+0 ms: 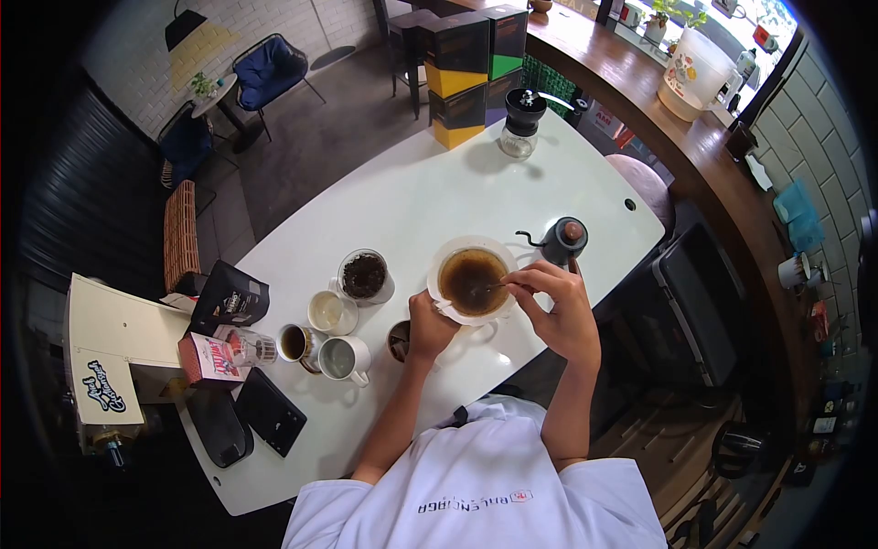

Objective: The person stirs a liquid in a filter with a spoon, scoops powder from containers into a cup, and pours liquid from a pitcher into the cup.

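Head view: pour-over dripper with its paper filter sits mid-counter, full of wet brown slurry. My left hand is closed on the near-left rim of the dripper, steadying it. My right hand is pinched narrow on a thin stirrer, whose tip is down in the slurry. Can't tell if it's a spoon or a stick.

Handling, my read: the dripper is top-heavy while loaded, and the liquid is likely hot. The wet filter paper is soft and tears easily, so grip the hard rim or base, never the paper. Can't see what it stands on, so I assume it tips if pushed sideways. The stirrer is light and stiff; a fingertip pinch is enough.

Gooseneck kettle is just beyond my right hand. Glass of grounds, a small cup, and two mugs stand to the left, near but apart. Hand grinder is at the far end.
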### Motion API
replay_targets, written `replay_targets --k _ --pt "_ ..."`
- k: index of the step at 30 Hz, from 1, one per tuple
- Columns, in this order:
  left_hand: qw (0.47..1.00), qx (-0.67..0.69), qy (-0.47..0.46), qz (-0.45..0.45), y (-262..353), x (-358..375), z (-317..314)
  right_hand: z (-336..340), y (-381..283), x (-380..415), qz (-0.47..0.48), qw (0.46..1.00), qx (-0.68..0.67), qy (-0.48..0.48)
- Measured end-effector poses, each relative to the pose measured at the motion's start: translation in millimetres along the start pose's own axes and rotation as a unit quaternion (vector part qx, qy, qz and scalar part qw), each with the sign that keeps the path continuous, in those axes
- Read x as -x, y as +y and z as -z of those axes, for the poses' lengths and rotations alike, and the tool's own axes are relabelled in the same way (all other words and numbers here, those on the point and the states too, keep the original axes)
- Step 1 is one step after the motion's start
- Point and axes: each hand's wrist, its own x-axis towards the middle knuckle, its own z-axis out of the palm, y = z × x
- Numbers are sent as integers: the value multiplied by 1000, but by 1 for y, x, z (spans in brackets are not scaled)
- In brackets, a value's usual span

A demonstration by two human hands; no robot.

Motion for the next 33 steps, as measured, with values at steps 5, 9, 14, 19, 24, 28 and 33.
replay_targets --k 5,9,14,19,24,28,33 --pt "1000 3 3 -7 0 0 0 2 -5 -2 6 1000 -14 25" --pt "1000 4 7 -4 2 1 -1 4 -10 -3 22 998 -10 58" --pt "1000 -9 9 -8 3 1 0 0 -1 -4 33 997 -13 74" --pt "1000 12 7 2 1 1 0 -1 0 -5 14 998 9 63" --pt "1000 -7 4 0 0 2 0 -1 1 -6 -4 999 5 45" --pt "1000 4 5 15 2 3 0 -2 1 -5 -13 999 1 32" --pt "999 8 7 31 6 3 0 -2 2 -5 -11 1000 5 24"
